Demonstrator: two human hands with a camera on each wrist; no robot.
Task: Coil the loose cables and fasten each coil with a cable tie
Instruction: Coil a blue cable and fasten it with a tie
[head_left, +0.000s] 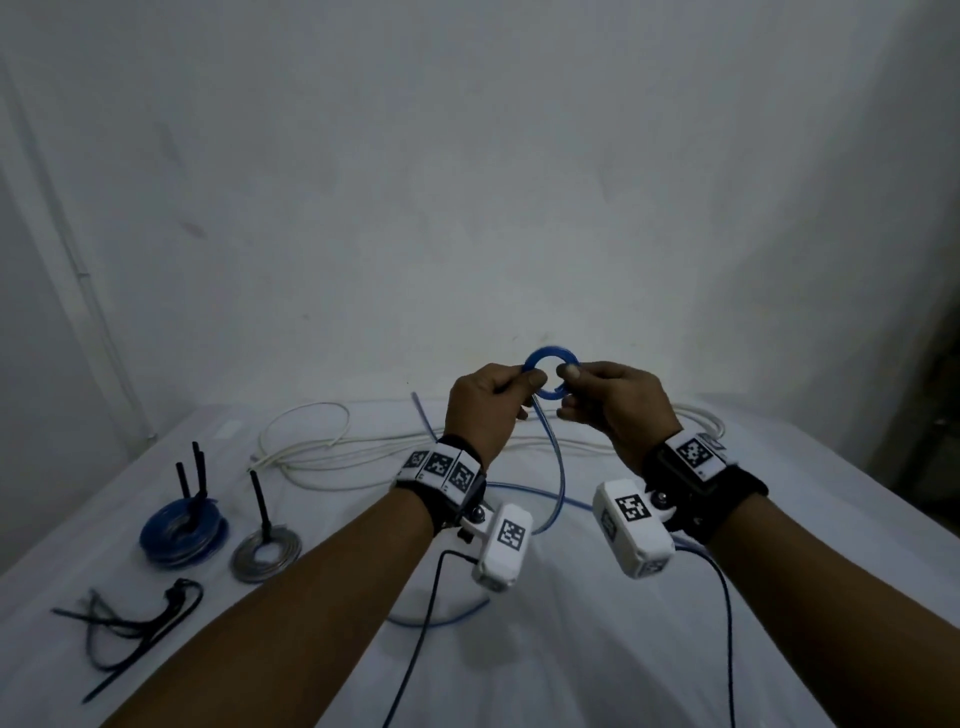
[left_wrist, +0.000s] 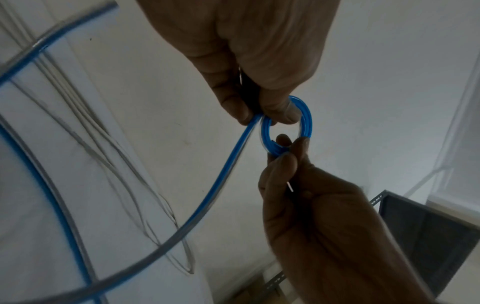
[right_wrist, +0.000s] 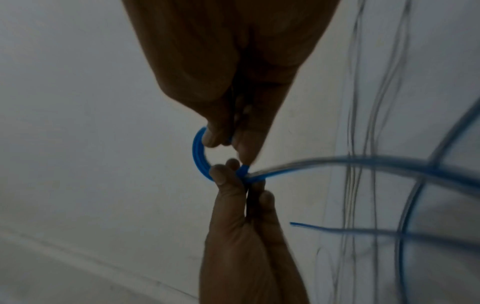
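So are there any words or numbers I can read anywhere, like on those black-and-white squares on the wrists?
No readable words or numbers in any view.
Black-and-white square markers on the left wristband: patterns only, no letters.
Marker on the right wristband: pattern only; tiny print at its edge is too blurred to read.
White wrist camera boxes: patterned squares only.

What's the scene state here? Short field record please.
in hand: small blue cable coil, held above the table
left hand: grip pinches coil's left side
right hand: grip pinches coil's right side
uncoiled tail: blue cable trails to the table
done: blue tied coil, grey tied coil
waiting: loose white cable
spares: black cable ties
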